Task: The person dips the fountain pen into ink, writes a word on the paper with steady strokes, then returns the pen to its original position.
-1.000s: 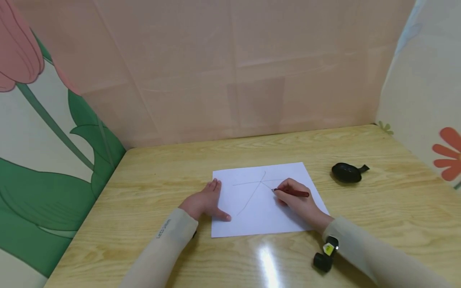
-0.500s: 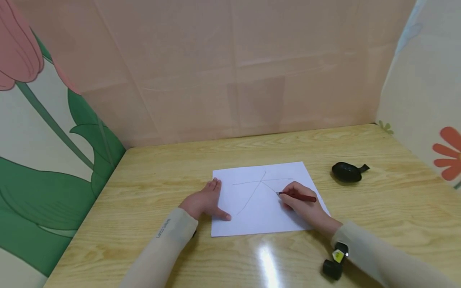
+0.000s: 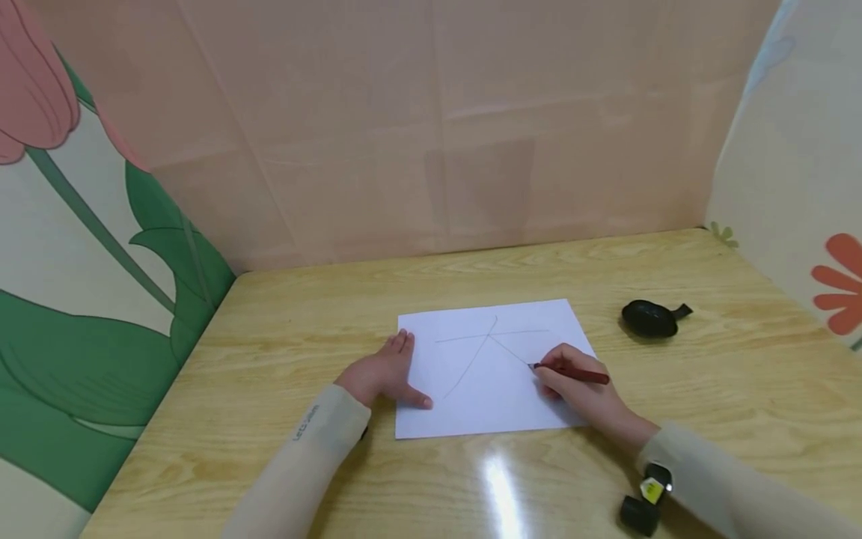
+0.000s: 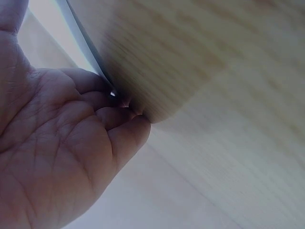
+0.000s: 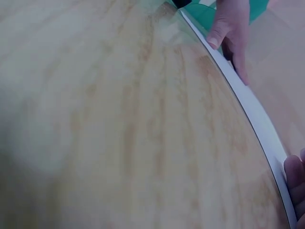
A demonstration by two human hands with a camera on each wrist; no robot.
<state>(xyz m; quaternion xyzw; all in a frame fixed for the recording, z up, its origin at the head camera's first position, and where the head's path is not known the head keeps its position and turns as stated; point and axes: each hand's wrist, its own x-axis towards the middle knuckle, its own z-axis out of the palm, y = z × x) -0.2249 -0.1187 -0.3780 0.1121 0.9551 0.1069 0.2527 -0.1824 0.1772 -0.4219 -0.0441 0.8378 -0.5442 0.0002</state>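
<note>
On the sheet of white paper [image 3: 474, 412], my right hand [image 3: 587, 389] pinches a dark red pen [image 3: 579, 373] with its tip against the sheet. The pen tip meets the lower end of a thin slanting line. Several thin lines cross near the paper's upper middle. My left hand [image 3: 382, 374] rests on the left edge of the paper, thumb spread from the fingers. In the left wrist view, the palm of my left hand [image 4: 57, 129] shows, its fingertips at the table surface. The right wrist view has only some fingers of my right hand [image 5: 295, 183] at its edge.
Right of the paper, a small black oval object [image 3: 649, 320] with a short tab lies on the wooden table [image 3: 303, 322]. A pink sheet [image 3: 337, 150] hangs behind the table. Walls with printed flowers stand at both sides.
My right hand has moved right and toward me with the pen. The slanting line from the crossing has become longer. My left hand stays on the paper.
</note>
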